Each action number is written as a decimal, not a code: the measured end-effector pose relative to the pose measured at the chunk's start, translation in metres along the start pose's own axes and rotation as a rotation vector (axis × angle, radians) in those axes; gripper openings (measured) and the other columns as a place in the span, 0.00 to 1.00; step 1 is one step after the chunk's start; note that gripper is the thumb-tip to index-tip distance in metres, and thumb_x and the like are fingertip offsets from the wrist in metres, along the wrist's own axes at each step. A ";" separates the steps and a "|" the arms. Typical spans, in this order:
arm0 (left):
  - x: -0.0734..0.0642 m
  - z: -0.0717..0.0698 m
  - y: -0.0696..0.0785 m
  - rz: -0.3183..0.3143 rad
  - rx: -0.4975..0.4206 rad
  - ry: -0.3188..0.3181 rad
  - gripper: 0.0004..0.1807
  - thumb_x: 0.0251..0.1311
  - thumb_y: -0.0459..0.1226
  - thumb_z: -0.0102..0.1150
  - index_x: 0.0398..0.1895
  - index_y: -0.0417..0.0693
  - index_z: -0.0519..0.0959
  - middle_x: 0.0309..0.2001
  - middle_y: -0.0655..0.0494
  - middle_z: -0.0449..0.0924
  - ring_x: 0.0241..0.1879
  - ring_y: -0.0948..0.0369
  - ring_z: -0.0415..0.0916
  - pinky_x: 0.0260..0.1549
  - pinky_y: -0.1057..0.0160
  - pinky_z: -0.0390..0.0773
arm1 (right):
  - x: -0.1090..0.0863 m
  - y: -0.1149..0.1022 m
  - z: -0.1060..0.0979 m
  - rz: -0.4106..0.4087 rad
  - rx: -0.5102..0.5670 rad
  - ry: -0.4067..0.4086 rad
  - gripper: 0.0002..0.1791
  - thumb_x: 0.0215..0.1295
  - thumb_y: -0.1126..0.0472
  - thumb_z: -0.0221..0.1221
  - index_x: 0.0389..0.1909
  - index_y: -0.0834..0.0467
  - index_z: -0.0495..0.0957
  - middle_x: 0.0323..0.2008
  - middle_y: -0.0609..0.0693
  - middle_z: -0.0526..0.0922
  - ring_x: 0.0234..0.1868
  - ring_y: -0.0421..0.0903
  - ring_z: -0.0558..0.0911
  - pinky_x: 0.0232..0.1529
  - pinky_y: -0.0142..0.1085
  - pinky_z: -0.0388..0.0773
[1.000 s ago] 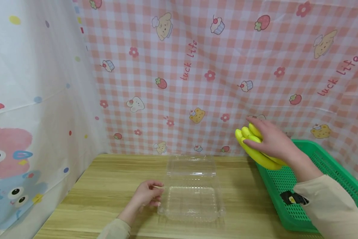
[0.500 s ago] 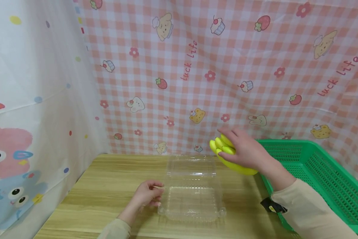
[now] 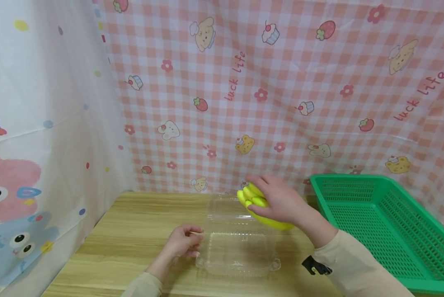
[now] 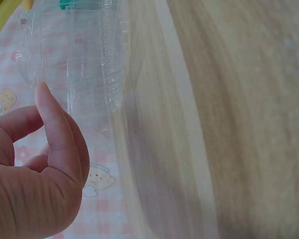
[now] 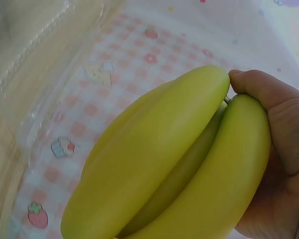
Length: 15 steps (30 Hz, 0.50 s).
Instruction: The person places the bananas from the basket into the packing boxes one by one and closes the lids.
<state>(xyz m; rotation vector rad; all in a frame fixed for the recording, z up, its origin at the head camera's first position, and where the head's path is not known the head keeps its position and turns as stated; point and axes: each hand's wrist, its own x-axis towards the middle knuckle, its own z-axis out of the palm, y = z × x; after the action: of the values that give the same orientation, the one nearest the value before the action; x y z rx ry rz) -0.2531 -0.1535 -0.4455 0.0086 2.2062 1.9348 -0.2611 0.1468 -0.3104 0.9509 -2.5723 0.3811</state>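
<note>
While holding bananas (image 5: 139, 149) over the box (image 3: 236, 266), got right fingers (image 3: 266, 187) wrapped round them, likely for balance, plus left fingers (image 4: 60, 134) bent at its edge, maybe steadying it; can't tell if pinching.

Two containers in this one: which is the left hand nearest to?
The clear plastic container, lid open, with the left hand at its left edge; the green perforated basket stands off to the right.

Glossy clear plastic container (image 3: 236, 266), smooth bananas (image 3: 273, 223), plastic basket (image 3: 349, 177), wood-grain tabletop (image 3: 147, 218), creased cloth backdrop (image 3: 222, 119).
</note>
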 end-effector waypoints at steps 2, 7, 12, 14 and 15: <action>0.000 0.000 0.000 0.000 -0.002 0.001 0.17 0.64 0.28 0.60 0.53 0.28 0.73 0.30 0.50 0.73 0.23 0.62 0.75 0.21 0.67 0.83 | 0.002 -0.006 0.005 -0.013 0.007 -0.003 0.36 0.58 0.48 0.69 0.65 0.55 0.70 0.46 0.53 0.76 0.38 0.46 0.72 0.30 0.34 0.74; 0.000 0.000 0.000 0.004 -0.005 0.000 0.17 0.64 0.27 0.60 0.53 0.28 0.73 0.30 0.50 0.73 0.23 0.62 0.75 0.21 0.66 0.84 | 0.005 -0.017 0.022 -0.060 0.003 -0.013 0.35 0.57 0.49 0.70 0.64 0.55 0.71 0.41 0.50 0.75 0.36 0.44 0.71 0.30 0.32 0.73; 0.000 0.000 0.000 0.005 -0.004 -0.001 0.17 0.63 0.28 0.60 0.53 0.28 0.73 0.31 0.50 0.74 0.23 0.62 0.75 0.22 0.66 0.84 | 0.007 -0.027 0.038 -0.083 0.007 -0.028 0.36 0.57 0.47 0.69 0.64 0.54 0.71 0.39 0.48 0.73 0.34 0.43 0.70 0.27 0.31 0.71; 0.000 0.000 0.000 0.005 -0.003 0.000 0.17 0.63 0.28 0.60 0.53 0.28 0.73 0.31 0.50 0.74 0.23 0.62 0.75 0.22 0.66 0.84 | 0.008 -0.031 0.044 -0.086 0.004 -0.024 0.36 0.57 0.46 0.70 0.64 0.54 0.71 0.40 0.48 0.74 0.33 0.42 0.70 0.26 0.31 0.70; 0.000 0.000 0.000 0.006 -0.002 0.001 0.17 0.63 0.28 0.60 0.53 0.27 0.73 0.30 0.50 0.74 0.23 0.62 0.75 0.21 0.66 0.84 | 0.007 -0.032 0.047 -0.088 -0.002 -0.019 0.36 0.56 0.46 0.69 0.64 0.53 0.71 0.40 0.48 0.74 0.33 0.42 0.70 0.26 0.31 0.70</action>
<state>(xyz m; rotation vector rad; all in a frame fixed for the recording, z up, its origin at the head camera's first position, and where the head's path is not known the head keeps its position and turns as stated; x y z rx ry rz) -0.2529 -0.1538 -0.4458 0.0139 2.2072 1.9409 -0.2565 0.1013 -0.3457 1.0677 -2.5373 0.3462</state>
